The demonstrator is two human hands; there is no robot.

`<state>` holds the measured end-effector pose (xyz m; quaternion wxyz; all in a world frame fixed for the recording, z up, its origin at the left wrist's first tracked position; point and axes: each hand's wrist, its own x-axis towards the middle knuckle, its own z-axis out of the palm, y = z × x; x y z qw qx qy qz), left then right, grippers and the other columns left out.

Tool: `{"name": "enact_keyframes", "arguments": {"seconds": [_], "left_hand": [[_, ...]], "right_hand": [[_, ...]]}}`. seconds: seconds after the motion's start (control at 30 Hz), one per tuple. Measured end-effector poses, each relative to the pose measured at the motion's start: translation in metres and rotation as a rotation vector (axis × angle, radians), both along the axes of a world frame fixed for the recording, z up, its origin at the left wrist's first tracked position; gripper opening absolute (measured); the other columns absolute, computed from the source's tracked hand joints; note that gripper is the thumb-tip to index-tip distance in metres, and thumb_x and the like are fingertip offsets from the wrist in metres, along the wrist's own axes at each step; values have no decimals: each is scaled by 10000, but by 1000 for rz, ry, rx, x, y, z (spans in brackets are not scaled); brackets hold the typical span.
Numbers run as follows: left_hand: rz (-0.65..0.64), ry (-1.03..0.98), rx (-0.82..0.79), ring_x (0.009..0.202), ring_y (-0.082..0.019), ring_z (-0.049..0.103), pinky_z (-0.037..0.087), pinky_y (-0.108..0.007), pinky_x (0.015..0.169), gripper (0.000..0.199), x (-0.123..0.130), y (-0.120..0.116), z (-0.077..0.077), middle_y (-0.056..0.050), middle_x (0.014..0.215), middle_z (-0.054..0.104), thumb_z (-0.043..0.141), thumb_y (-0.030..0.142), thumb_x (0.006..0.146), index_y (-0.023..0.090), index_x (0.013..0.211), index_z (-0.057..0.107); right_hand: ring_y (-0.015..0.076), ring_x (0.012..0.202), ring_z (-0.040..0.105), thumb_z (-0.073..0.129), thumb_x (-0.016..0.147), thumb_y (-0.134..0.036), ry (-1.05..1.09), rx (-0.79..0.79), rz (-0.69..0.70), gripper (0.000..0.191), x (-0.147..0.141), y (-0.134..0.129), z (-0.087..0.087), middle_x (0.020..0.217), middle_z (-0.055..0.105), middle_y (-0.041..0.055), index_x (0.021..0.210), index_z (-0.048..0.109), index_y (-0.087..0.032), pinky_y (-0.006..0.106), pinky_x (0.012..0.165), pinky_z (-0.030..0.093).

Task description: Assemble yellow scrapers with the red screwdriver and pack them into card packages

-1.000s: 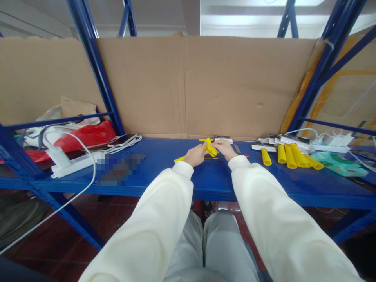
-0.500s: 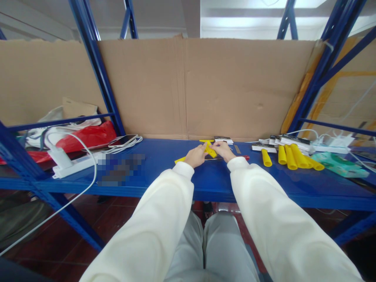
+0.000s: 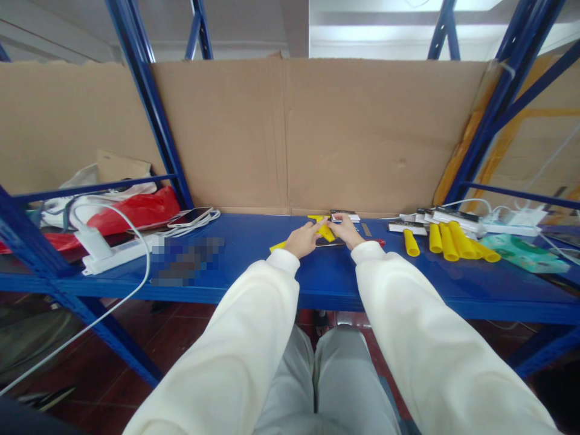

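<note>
My left hand is closed on a yellow T-shaped scraper head, which lies low over the blue shelf. At its right side is my right hand, with thumb and forefinger apart near the yellow piece; whether a small part sits at the fingertips cannot be made out. Below both hands lies a screwdriver with a red handle, its shaft partly hidden. Another yellow piece pokes out to the left of my left hand. Just behind my right hand are a small black-and-white box and a flat metal strip.
Several yellow tube handles and white-and-black boxes lie to the right, beside a green plastic packet. On the left are a white power strip, cables, a phone and a red bag. Cardboard stands behind.
The fingers of my right hand have spread from a pinch at the yellow piece. My left hand and the scraper head have barely moved.
</note>
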<state>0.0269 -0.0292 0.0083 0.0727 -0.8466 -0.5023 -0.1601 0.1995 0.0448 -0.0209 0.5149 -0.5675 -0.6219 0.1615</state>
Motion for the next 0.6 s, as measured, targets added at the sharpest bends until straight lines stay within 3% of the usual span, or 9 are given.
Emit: {"name": "enact_keyframes", "arguments": {"seconds": [0.13,0.23,0.3,0.47,0.6], "left_hand": [[5,30,-15,1094,-218,650,507,-302,929,495,-1,-1,2,-84,1203,596,376,257,1027,345,1502,486],[5,28,-21,1076,-212,647,507,-298,926,484,-2,-1,1,-82,1185,588,369,258,1029,347,1481,516],[3,25,-20,1076,-210,644,507,-294,922,483,-3,0,1,-79,1178,587,373,265,1029,353,1481,515],[-8,21,-18,1088,-212,645,506,-289,918,473,-4,1,-1,-77,1176,589,382,273,1028,364,1470,528],[-10,26,-14,1078,-211,649,509,-287,912,462,-3,3,-3,-77,1169,592,397,291,1027,368,1459,540]], "right_hand": [[232,1099,582,554,851,-327,35,-26,-83,352,14,-6,13,1199,646,116,1148,669,-177,369,975,454],[302,1230,496,499,870,-242,-181,-48,-261,339,29,-18,21,1280,618,125,1124,723,-224,472,1017,410],[338,1287,438,485,870,-193,-324,-92,-300,362,36,-27,23,1321,603,122,1108,751,-253,517,1018,391],[347,1359,374,479,852,-132,-560,-256,-227,457,39,-34,21,1469,520,76,1155,769,-315,569,1082,337],[354,1409,316,474,861,-167,-690,-261,-167,484,36,-31,18,1515,485,32,1197,748,-382,620,1117,282]]}}
